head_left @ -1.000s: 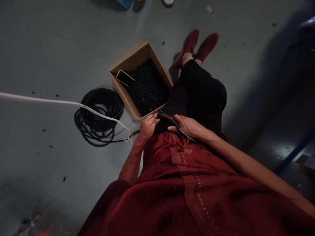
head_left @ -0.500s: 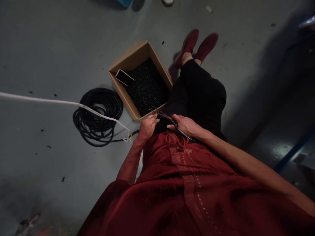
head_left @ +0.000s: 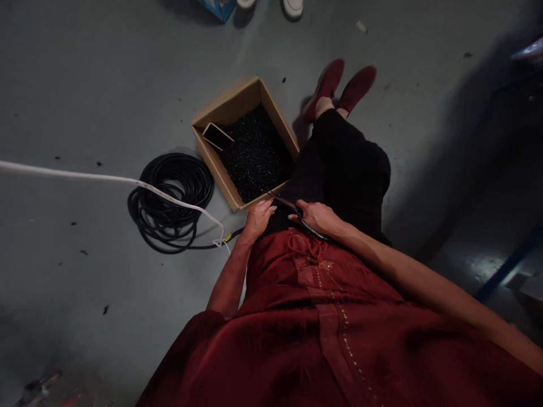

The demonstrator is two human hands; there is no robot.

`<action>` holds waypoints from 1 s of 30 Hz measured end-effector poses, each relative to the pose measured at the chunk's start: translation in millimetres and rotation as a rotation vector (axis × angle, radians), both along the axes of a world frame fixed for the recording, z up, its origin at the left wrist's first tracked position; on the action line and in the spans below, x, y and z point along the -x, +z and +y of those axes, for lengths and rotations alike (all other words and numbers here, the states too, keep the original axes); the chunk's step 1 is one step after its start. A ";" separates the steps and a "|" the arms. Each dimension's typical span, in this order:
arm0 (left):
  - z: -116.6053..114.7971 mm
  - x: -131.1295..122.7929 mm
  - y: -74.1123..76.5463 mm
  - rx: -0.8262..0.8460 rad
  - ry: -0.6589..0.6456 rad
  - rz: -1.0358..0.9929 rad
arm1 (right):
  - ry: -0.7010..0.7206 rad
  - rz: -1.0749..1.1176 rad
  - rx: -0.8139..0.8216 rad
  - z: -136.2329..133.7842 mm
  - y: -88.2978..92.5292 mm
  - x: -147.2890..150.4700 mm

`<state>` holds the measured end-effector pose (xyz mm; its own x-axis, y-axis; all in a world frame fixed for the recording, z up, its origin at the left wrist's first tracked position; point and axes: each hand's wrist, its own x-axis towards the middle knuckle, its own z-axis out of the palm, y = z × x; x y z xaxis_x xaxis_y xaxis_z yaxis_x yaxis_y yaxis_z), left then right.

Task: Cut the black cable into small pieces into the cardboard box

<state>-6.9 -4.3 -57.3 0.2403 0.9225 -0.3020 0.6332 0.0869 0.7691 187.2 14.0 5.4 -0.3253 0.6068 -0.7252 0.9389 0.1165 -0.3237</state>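
My right hand is wrapped around the handles of dark scissors. Their thin blades point left, over the near corner of a cardboard box. My left hand is closed just below that corner, close to the blades. A black hose runs from a coil on the floor to my left hand, which appears to grip it; its end is hidden by the fingers. Many small black pieces lie in the box.
A white cord crosses from the left, above the coil, to a yellow band near my left wrist. A small open carton rests inside the box. Another person's white shoes and a blue box are at the top.
The scissor blades look closer together than before. Both hands stay in nearly the same place. The view has shifted slightly, showing more of the white shoes.
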 end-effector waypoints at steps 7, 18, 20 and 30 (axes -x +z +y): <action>0.2 2.2 -15.2 0.047 0.030 -0.021 | 0.006 -0.080 0.033 8.7 1.3 10.1; -0.6 2.5 -27.2 0.205 0.169 -0.209 | 0.057 -0.097 -0.033 12.4 -9.6 7.6; -1.6 1.9 -24.7 0.210 0.231 -0.283 | 0.036 -0.107 -0.020 12.9 -9.7 4.6; -5.9 5.8 -11.8 0.277 0.523 -0.596 | -0.048 -0.015 0.009 1.6 12.8 -17.4</action>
<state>-12.6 -10.1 -69.2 -0.0072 0.8706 -0.4920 -0.0471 0.4911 0.8698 204.7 15.6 18.3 -0.2852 0.6149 -0.7352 0.9481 0.0682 -0.3107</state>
